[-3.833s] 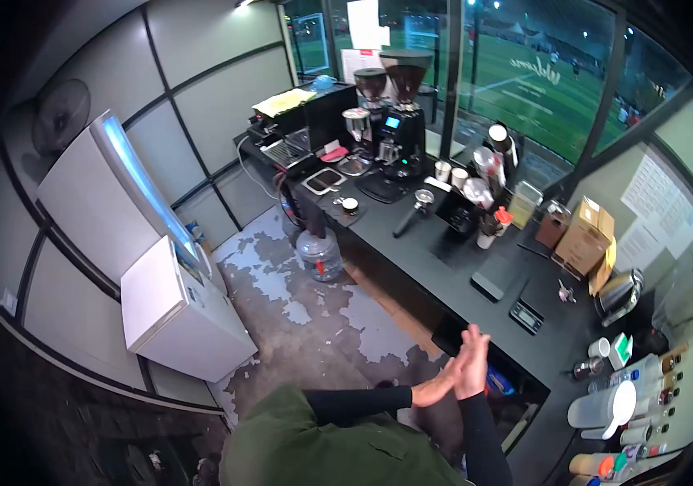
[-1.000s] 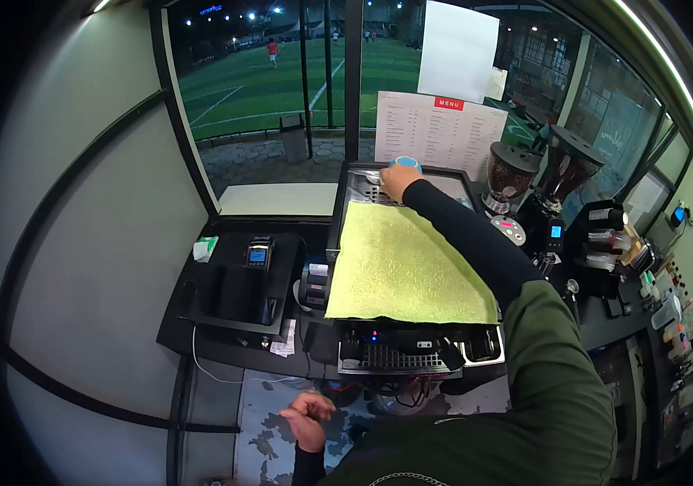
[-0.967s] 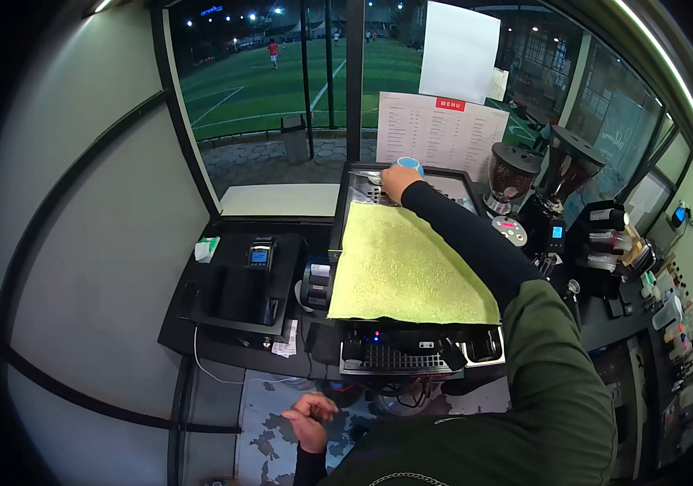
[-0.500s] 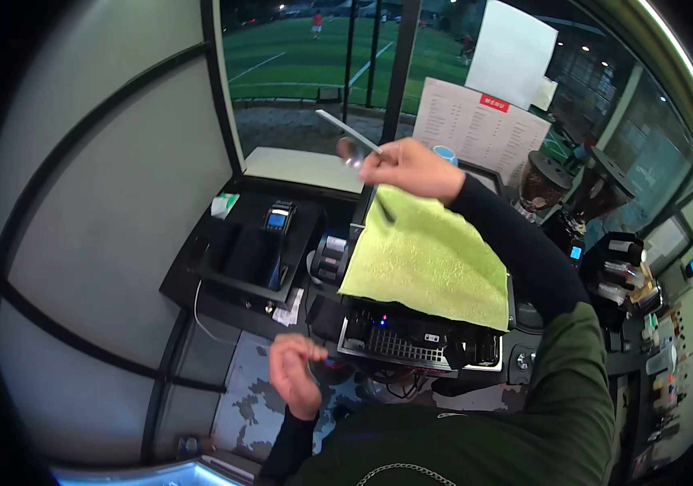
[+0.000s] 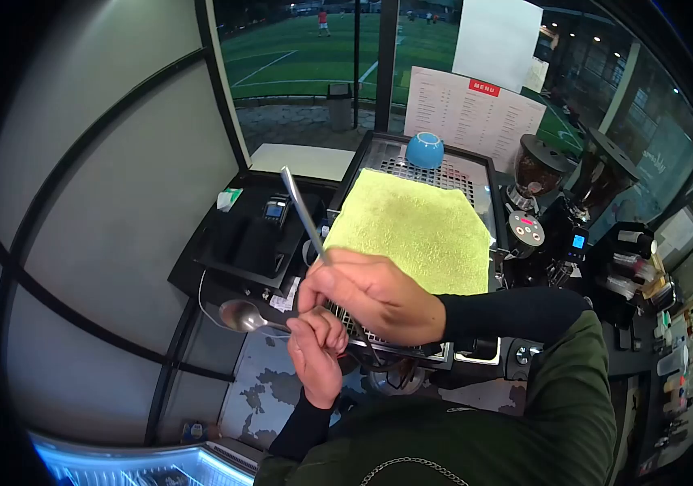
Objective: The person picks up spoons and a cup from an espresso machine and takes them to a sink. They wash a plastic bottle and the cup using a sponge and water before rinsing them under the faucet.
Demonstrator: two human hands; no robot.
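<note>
My right hand (image 5: 379, 296) is closed around a slim metal utensil (image 5: 304, 212), whose flat, straight end points up and to the left. Its other end is hidden by the hand. Just below, my left hand (image 5: 318, 356) is closed on the handle of a metal spoon (image 5: 241, 316), the bowl sticking out to the left. Both hands meet in front of the coffee machine, fingers touching or nearly so. Behind them a yellow-green cloth (image 5: 411, 227) lies spread over the machine's top.
An upside-down blue cup (image 5: 425, 151) stands on the machine's top grid (image 5: 391, 166). Coffee grinders (image 5: 543, 170) are at the right, a menu sheet (image 5: 476, 109) behind. To the left lie a card terminal (image 5: 276, 208) and a dark tray-like stand (image 5: 241, 251).
My right hand has come down and toward me from above the cloth, meeting my left hand. The spoon, earlier up by the right hand, is now at the left hand.
</note>
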